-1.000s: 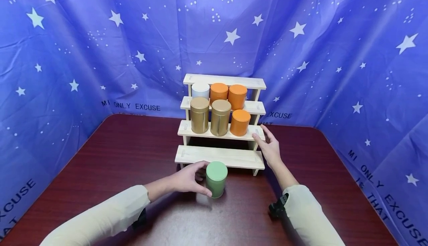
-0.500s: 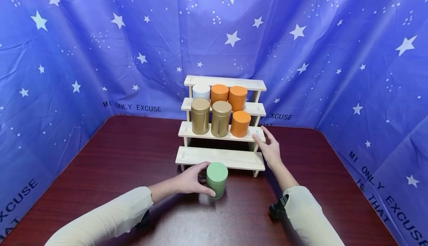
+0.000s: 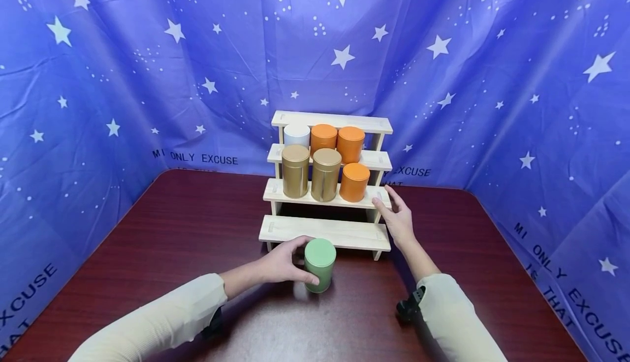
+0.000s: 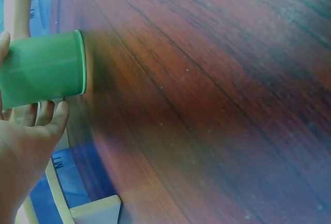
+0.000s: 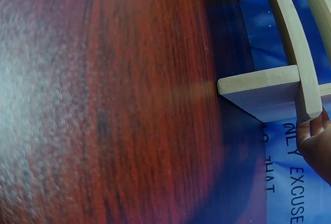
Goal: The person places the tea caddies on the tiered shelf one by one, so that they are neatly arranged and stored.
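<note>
A green lidded tea tin (image 3: 320,263) stands upright on the table, just in front of the lowest step of a pale wooden stepped rack (image 3: 325,232). My left hand (image 3: 280,263) grips the tin from its left side, thumb across the near face and fingers round behind. The left wrist view has the green tin (image 4: 44,69) between thumb and fingers of the left hand (image 4: 26,146). At the rack's right end, my right hand (image 3: 400,222) holds the second step, thumb on top. In the right wrist view, fingers of the right hand (image 5: 316,149) curl at the board's end.
Two gold tins (image 3: 295,173) and a short orange tin (image 3: 354,184) stand on the second step. Behind them, a white tin (image 3: 297,134) and two orange tins (image 3: 350,143) occupy the third step. A blue starry curtain (image 3: 206,116) hangs behind the dark red table (image 3: 197,214).
My left hand has drawn in against the green tin, its thumb sliding right onto the near face. The tin and the right hand stay in place.
</note>
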`<state>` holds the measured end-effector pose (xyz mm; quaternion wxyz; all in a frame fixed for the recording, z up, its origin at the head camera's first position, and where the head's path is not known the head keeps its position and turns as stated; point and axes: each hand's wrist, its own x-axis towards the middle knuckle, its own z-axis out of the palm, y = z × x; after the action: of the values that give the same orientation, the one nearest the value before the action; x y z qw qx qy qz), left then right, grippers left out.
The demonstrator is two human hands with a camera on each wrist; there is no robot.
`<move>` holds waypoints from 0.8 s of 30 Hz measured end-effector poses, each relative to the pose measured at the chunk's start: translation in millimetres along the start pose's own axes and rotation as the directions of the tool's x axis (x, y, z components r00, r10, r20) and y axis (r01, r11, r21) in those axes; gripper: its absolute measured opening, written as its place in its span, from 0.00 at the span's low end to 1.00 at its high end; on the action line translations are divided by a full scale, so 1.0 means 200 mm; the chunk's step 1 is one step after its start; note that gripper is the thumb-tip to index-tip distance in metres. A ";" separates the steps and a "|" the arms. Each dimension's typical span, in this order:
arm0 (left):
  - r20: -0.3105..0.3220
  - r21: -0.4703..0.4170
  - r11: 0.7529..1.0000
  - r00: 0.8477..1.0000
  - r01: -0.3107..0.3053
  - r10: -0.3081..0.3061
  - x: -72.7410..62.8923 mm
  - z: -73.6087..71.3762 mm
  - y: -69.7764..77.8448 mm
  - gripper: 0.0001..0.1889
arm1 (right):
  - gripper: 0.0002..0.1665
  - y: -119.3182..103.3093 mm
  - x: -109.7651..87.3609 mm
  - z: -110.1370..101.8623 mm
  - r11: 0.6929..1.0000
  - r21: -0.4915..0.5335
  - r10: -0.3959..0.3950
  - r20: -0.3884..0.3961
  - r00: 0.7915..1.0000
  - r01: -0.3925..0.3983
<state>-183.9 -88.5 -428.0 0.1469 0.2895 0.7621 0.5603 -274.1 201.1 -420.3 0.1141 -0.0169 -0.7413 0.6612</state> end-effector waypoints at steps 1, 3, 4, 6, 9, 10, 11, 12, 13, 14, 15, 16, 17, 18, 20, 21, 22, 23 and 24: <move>0.003 -0.006 1.000 1.000 -0.001 0.001 0.00 0.00 0.00 0.35 | 0.36 0.00 0.00 0.00 1.000 -0.004 0.000 -0.001 1.000 0.000; 0.007 -0.016 1.000 1.000 -0.006 0.007 0.00 0.00 0.00 0.35 | 0.36 0.00 0.00 0.00 1.000 -0.006 -0.003 -0.003 1.000 0.003; 0.007 -0.016 1.000 1.000 -0.006 0.006 0.00 0.00 0.00 0.35 | 0.36 0.00 0.00 0.00 1.000 -0.006 -0.005 -0.004 1.000 0.005; 0.007 -0.017 1.000 1.000 -0.006 0.006 0.00 0.00 0.00 0.35 | 0.37 0.00 0.00 0.00 1.000 -0.012 -0.003 -0.009 1.000 0.003; 0.004 -0.019 1.000 1.000 -0.005 0.005 0.00 0.01 0.00 0.35 | 0.37 0.01 0.00 0.00 1.000 -0.010 0.001 -0.010 1.000 -0.001; 0.002 -0.015 1.000 1.000 -0.002 0.002 0.00 0.01 0.00 0.35 | 0.37 0.01 0.00 0.00 1.000 -0.008 0.003 -0.012 1.000 -0.003; 0.000 -0.016 1.000 1.000 0.000 0.000 0.00 0.01 0.00 0.35 | 0.37 0.01 0.00 0.00 1.000 -0.009 0.004 -0.013 1.000 -0.004; 0.000 -0.016 1.000 1.000 0.002 -0.002 0.00 0.01 0.00 0.35 | 0.37 0.01 0.00 0.00 1.000 -0.009 0.005 -0.013 1.000 -0.005; 0.000 -0.017 1.000 1.000 0.004 -0.004 0.00 0.01 -0.01 0.35 | 0.37 0.01 -0.01 0.00 1.000 -0.007 0.005 -0.011 1.000 -0.006; 0.000 -0.018 1.000 1.000 0.006 -0.006 -0.01 0.02 -0.01 0.35 | 0.36 0.01 -0.01 0.01 1.000 0.000 0.006 -0.012 1.000 -0.006; -0.002 -0.016 1.000 1.000 0.008 -0.008 -0.01 0.02 -0.01 0.35 | 0.36 0.01 -0.01 0.01 1.000 0.003 0.005 -0.010 1.000 -0.005; -0.005 -0.017 1.000 1.000 0.009 -0.009 -0.01 0.01 -0.01 0.35 | 0.36 0.01 -0.01 0.01 1.000 0.007 0.002 -0.010 1.000 -0.002; -0.010 -0.018 1.000 1.000 0.008 -0.008 -0.01 0.01 -0.01 0.35 | 0.36 0.01 -0.01 0.01 1.000 0.011 -0.001 -0.010 1.000 0.001; -0.014 -0.020 1.000 1.000 0.005 -0.005 0.00 0.01 -0.02 0.34 | 0.36 0.01 -0.01 0.01 1.000 0.018 -0.004 -0.009 1.000 0.004; -0.021 -0.024 1.000 1.000 -0.001 0.001 0.00 0.01 -0.01 0.34 | 0.36 0.01 0.00 0.00 1.000 0.023 -0.009 -0.010 1.000 0.009; -0.026 -0.024 1.000 1.000 -0.005 0.004 0.00 0.01 -0.01 0.34 | 0.36 0.00 0.00 0.00 1.000 0.024 -0.011 -0.010 1.000 0.012; -0.030 -0.027 1.000 1.000 -0.009 0.008 0.00 0.01 -0.01 0.34 | 0.37 0.00 0.00 0.00 1.000 0.021 -0.013 -0.012 1.000 0.013; -0.032 -0.029 1.000 0.999 -0.012 0.011 -0.01 0.01 -0.01 0.34 | 0.37 0.00 0.00 0.00 1.000 0.021 -0.014 -0.012 1.000 0.014; -0.033 -0.034 0.999 0.999 -0.014 0.013 -0.01 0.01 -0.01 0.34 | 0.37 0.00 0.00 0.00 1.000 0.020 -0.013 -0.013 1.000 0.013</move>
<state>-182.6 -88.7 -430.7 0.1354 0.2829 0.7528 0.5788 -274.6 200.6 -420.7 0.1233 -0.0151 -0.7340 0.6677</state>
